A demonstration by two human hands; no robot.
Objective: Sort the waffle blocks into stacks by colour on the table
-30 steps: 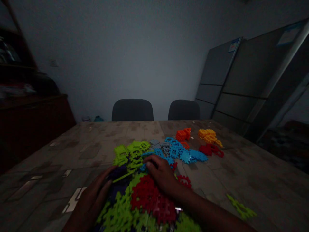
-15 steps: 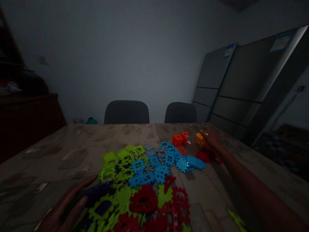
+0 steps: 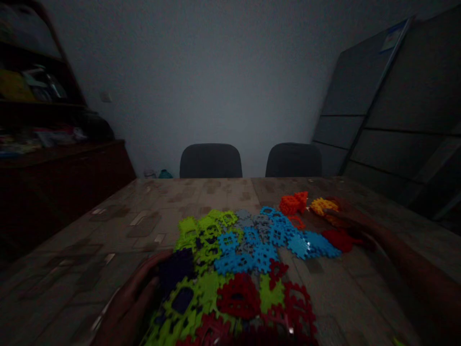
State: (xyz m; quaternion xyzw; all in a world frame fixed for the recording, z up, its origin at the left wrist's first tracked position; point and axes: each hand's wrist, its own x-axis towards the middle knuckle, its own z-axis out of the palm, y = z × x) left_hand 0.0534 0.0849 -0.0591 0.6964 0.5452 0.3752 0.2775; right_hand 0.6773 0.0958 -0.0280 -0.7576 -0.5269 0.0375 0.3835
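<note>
At the lower left, my left hand (image 3: pixel 135 300) is closed around the side of dark purple toothed building tiles (image 3: pixel 176 270), its fingers and thumb at their left edge. My right hand (image 3: pixel 347 216) reaches far out to the right, with its fingers closed about yellow toothed tiles (image 3: pixel 322 206); the dim light blurs the fingertips. Red tiles (image 3: pixel 340 239) lie just below that hand. Orange tiles (image 3: pixel 292 203) sit in a bunch to the left of the yellow ones.
A spread of green tiles (image 3: pixel 209 288), blue tiles (image 3: pixel 264 257), grey tiles (image 3: pixel 245 218) and dark red tiles (image 3: pixel 239 295) covers the middle of the patterned table (image 3: pixel 216 190). Two dark chairs (image 3: pixel 211 161) stand behind it. A cabinet (image 3: pixel 65 178) is at the left.
The view has turned left, shifting the scene rightward. The dark purple tiles by my left hand now lie flatter. The yellow tiles show more widely spread beside my right hand.
</note>
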